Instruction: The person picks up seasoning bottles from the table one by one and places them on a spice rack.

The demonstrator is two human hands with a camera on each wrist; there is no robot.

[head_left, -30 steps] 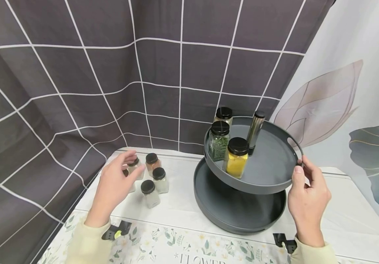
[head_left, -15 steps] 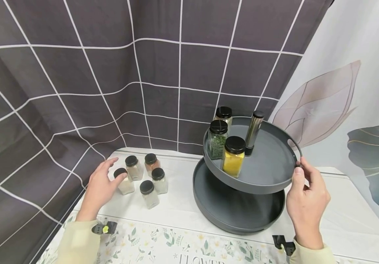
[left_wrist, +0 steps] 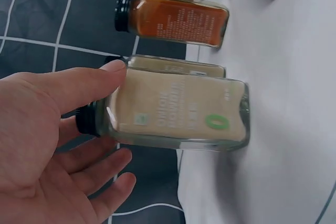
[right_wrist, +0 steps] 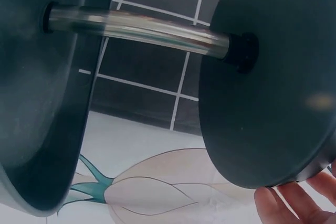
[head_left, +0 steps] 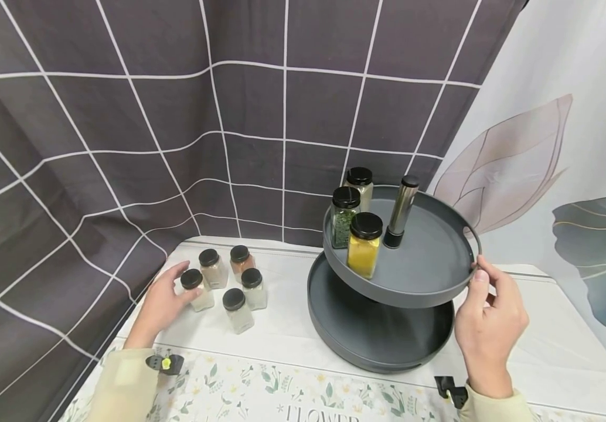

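In the head view my left hand (head_left: 160, 305) is at the leftmost spice jar (head_left: 197, 290), thumb on its near side and fingers behind its black cap. The left wrist view shows the thumb at the shoulder of this pale powder jar (left_wrist: 178, 111), the lower fingers spread loosely beneath. My right hand (head_left: 493, 322) pinches the rim of the upper round grey tray (head_left: 424, 264) at its handle slot. On that tray stand a yellow powder jar (head_left: 363, 249), a green herb jar (head_left: 342, 220) and a pale jar (head_left: 363, 190), beside a metal post (head_left: 402, 211).
Below is the lower grey tray (head_left: 382, 346), joined by a metal pole (right_wrist: 142, 27). Near my left hand stand a reddish spice jar (head_left: 241, 264) and several pale jars, one (head_left: 238, 313) nearest the front. A dark gridded curtain (head_left: 250, 105) hangs behind the white table.
My left hand has moved left and down to the leftmost jar, its fingers settling around the cap. The upper tray has turned slightly, carrying its jars leftward and back; my right hand keeps its rim.
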